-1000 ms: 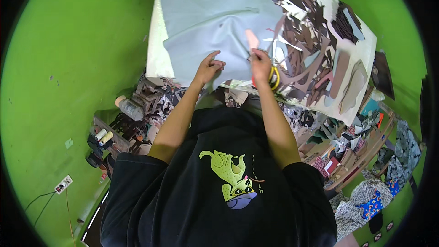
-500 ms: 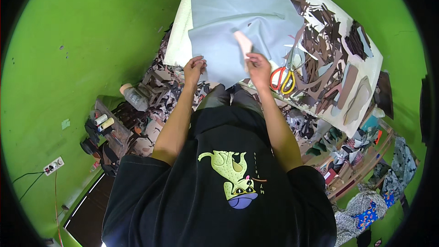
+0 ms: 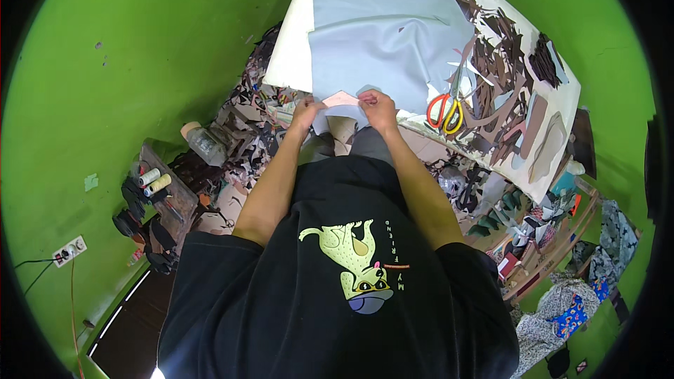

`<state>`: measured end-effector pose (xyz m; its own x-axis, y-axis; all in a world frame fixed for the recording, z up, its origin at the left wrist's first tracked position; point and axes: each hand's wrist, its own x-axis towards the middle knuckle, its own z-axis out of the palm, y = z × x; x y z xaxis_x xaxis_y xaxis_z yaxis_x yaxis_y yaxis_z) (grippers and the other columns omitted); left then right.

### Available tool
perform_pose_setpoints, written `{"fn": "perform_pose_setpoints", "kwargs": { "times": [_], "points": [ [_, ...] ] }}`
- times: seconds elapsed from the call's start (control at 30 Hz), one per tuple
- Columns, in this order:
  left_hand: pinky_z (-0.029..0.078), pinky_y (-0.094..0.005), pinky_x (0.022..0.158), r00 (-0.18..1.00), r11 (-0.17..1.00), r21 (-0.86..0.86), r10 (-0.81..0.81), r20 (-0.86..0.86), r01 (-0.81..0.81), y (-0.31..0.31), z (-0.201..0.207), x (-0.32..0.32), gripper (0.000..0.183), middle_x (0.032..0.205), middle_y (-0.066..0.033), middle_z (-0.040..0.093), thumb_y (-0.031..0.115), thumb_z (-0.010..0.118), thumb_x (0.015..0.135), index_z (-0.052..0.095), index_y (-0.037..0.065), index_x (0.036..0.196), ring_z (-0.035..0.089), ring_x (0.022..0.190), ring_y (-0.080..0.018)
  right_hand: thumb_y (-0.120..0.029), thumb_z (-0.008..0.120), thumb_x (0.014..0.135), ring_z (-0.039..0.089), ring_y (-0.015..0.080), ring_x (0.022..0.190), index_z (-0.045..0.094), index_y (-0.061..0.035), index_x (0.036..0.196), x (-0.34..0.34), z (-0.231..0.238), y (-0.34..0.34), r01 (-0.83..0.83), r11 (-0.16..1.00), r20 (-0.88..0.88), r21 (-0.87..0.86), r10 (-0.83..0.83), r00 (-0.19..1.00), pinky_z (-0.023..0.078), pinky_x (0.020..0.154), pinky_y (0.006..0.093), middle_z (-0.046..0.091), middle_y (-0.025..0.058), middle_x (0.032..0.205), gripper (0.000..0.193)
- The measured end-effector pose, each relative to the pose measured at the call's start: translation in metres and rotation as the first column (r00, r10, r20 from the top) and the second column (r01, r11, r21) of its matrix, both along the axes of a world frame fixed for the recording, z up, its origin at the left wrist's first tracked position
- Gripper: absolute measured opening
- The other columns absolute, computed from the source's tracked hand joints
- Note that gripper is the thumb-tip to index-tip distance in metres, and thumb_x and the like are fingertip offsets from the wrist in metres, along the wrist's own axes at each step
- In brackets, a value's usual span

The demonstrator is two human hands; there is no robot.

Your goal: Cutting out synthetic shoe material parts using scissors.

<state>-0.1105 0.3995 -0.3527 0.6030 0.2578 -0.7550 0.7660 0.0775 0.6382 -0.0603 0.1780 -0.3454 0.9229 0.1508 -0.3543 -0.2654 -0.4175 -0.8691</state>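
A small pale pink angled flat piece (image 3: 340, 99) lies along the near edge of a large light blue-grey sheet (image 3: 379, 56), which looks like leather or vinyl. My left hand (image 3: 304, 111) pinches the left end of the pink piece, fingers closed. At its other end, my right hand (image 3: 379, 107) has thumb and fingers closed on it, close to the sheet's edge. Right of that hand, scissors (image 3: 445, 114) with one red and one yellow handle rest on the table, blades pointing away. The fingertips are partly hidden by the hands.
The white table top (image 3: 289, 63) carries piles of dark brown strips (image 3: 491, 56) on its right. Scraps (image 3: 246, 112) litter the floor. To the left are a clear plastic jar (image 3: 203, 142) and thread spools (image 3: 159, 183); at lower right stands a wooden rack (image 3: 554, 253) with cloth.
The pink piece has come down from above the sheet to its near edge, turning sideways. My left hand, formerly apart from it, now grips one end.
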Motion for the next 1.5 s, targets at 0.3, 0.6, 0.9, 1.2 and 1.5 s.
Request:
{"fn": "perform_pose_setpoints", "kwargs": {
  "times": [0.3,0.6,0.9,1.2,1.5],
  "points": [
    [0.052,-0.0353,0.096,0.995,0.811,-0.581,0.100,0.013,-0.074,0.003,0.020,-0.015,0.043,0.125,-0.0093,0.059,0.024,0.064,0.097,0.050,0.005,0.132,0.060,0.113,-0.0189,-0.006,0.073,0.079,0.070,0.0156,0.079,0.076,-0.0021,0.093,-0.010,0.003,0.021,0.018,0.999,-0.084,-0.032,-0.020,0.996,0.055,0.076,0.0283,0.075,0.0095,0.087,0.014],
    [0.054,-0.0357,0.099,0.997,0.749,-0.662,0.065,0.039,-0.023,0.005,0.012,-0.009,0.032,0.124,-0.0117,0.059,0.017,0.054,0.101,0.052,-0.001,0.128,0.060,0.115,-0.0217,-0.011,0.073,0.083,0.067,0.0139,0.079,0.074,0.0004,0.097,-0.018,0.015,0.014,-0.043,0.989,-0.026,-0.138,0.040,0.999,0.053,0.075,0.0275,0.074,0.0097,0.087,0.018],
    [0.054,-0.0328,0.095,0.993,0.822,-0.560,0.118,-0.012,-0.104,0.004,0.013,-0.005,0.028,0.118,-0.0105,0.063,0.016,0.058,0.099,0.058,0.001,0.122,0.062,0.108,-0.0213,-0.040,0.077,0.081,0.063,0.0174,0.082,0.065,-0.0068,0.102,-0.053,0.018,0.000,0.628,0.773,-0.428,-0.085,-0.598,0.678,0.050,0.073,0.0322,0.067,0.0070,0.089,0.041],
    [0.054,-0.0329,0.093,0.992,0.886,-0.451,0.125,0.003,-0.110,-0.006,0.015,-0.017,0.030,0.120,-0.0114,0.063,0.015,0.057,0.098,0.057,0.001,0.125,0.062,0.109,-0.0217,-0.013,0.079,0.082,0.054,0.0119,0.073,0.058,-0.0101,0.094,-0.060,0.026,0.001,0.657,0.687,-0.681,0.312,-0.320,0.659,0.046,0.065,0.0284,0.058,0.0020,0.086,0.024],
    [0.052,-0.0341,0.099,0.840,0.526,-0.712,0.516,-0.169,-0.466,-0.056,0.011,-0.041,0.034,0.115,-0.0095,0.062,0.027,0.067,0.095,0.056,0.006,0.120,0.061,0.110,-0.0211,-0.007,0.079,0.081,0.056,0.0137,0.072,0.054,-0.0073,0.087,-0.049,0.019,-0.017,0.463,0.842,-0.590,0.275,-0.233,0.773,0.049,0.064,0.0298,0.059,0.0034,0.082,0.026]
  ]
}}
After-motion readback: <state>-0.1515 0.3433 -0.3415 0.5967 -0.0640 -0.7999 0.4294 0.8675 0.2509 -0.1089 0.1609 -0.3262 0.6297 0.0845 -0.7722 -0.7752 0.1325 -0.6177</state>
